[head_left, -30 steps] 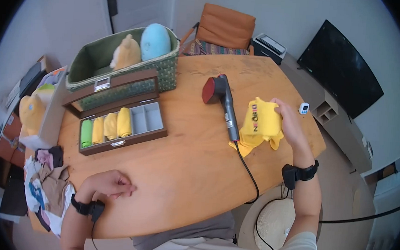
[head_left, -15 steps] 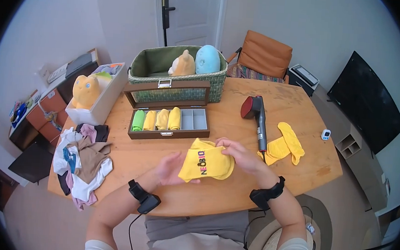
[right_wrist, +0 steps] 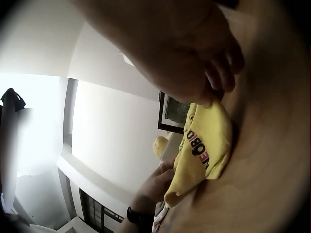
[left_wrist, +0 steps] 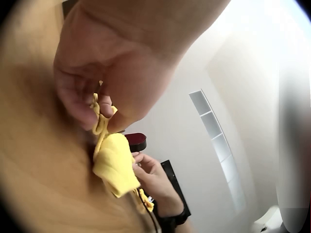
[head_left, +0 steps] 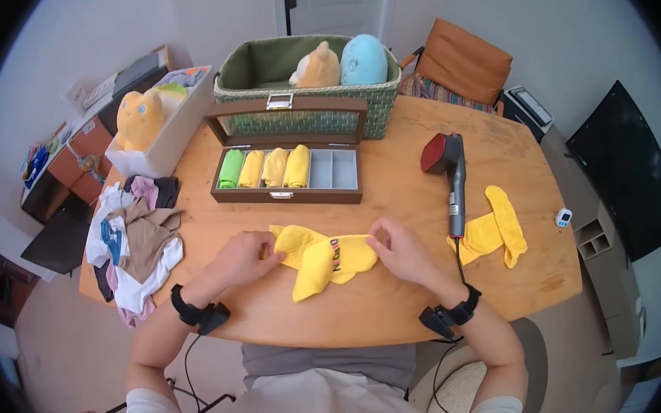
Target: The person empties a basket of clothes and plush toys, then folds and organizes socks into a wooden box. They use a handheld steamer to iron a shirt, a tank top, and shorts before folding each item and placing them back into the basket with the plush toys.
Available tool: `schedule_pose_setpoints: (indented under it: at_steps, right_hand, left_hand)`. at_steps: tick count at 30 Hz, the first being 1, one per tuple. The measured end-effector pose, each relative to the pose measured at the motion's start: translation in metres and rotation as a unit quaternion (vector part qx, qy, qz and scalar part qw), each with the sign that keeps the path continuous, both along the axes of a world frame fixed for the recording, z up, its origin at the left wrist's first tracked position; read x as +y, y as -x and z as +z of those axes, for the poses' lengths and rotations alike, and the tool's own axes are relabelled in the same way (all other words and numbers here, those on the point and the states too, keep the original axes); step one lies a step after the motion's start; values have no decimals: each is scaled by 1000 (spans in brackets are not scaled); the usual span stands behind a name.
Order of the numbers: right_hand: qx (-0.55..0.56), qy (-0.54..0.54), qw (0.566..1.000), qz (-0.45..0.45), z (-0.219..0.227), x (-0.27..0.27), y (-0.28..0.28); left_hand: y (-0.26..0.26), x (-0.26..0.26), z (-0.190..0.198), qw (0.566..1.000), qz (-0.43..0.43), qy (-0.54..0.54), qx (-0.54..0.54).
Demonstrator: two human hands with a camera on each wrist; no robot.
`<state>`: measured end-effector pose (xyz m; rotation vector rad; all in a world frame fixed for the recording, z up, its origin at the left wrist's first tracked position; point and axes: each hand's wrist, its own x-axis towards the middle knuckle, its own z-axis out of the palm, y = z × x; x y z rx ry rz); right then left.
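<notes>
A pair of yellow socks (head_left: 314, 271) with dark and pink lettering lies crossed on the wooden table, right in front of me. My left hand (head_left: 247, 256) pinches the left end; in the left wrist view its thumb and fingers close on a folded yellow edge. At the other end, beside the lettering, my right hand (head_left: 403, 249) grips the cuff between thumb and fingers. Part of that grip is hidden behind the palm in the right wrist view. Beyond the hands, a brown divided box (head_left: 286, 195) with its lid raised holds one green and several yellow rolls.
More yellow socks (head_left: 491, 231) lie at right beside a corded dark handheld device (head_left: 456, 189) with a red face. Crumpled clothes (head_left: 141, 242) cover the left corner. Behind stand a green basket (head_left: 308, 102) of plush toys and a white bin (head_left: 186, 121). A small timer (head_left: 563, 217) sits far right.
From the right side of the table, my right hand brought the yellow socks to the middle. Both hands held them up, then lowered them onto the table, one sock now crossing the other.
</notes>
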<state>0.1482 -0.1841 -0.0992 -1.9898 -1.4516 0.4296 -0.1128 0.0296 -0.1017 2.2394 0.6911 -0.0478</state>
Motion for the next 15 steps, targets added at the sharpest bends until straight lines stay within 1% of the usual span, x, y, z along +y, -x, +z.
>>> schedule_pose_setpoints:
  at_steps: [1,2,4,5,6,7,8,9,10,11,13,14,15]
  right_hand:
    - [51,58,997,-22,14,0,1]
    - [57,64,996,-20,19,-2,-1]
    - [196,34,979,51,28,-6,-7]
    - [199,37,978,50,33,-8,-4]
    - [269,28,960,72,40,-9,-1]
    - [336,19,937,94,47,-9,3]
    - [337,21,936,95,55,-9,8]
    - [373,18,919,127,63,-7,14]
    - [407,13,899,159,70,-4,19]
    - [406,14,899,161,74,0,23]
    - [465,-31,863,197,80,6,27]
    - [463,-33,863,198,79,7,26]
    - [460,-62,869,175,76,9,24]
  left_hand:
    - [3,0,9,969,-37,-243,37]
    - [5,-3,19,970,-36,-237,44]
    - [1,-9,37,957,17,-249,145]
    - [1,-11,39,958,16,-246,148]
    - [0,-12,41,980,-54,-189,41]
    - [-1,-13,41,982,-122,-128,-68]
    - [-6,-16,38,982,-121,-126,-68]
    - [-15,-19,35,968,-177,-94,-153]
    - [-23,-22,32,942,-231,-63,-237]
    - [-28,-22,31,942,-230,-64,-238]
    - [-36,-19,31,917,-298,-94,-247]
    - [-37,-15,32,917,-298,-96,-248]
    - [-36,-8,33,932,-296,16,-209]
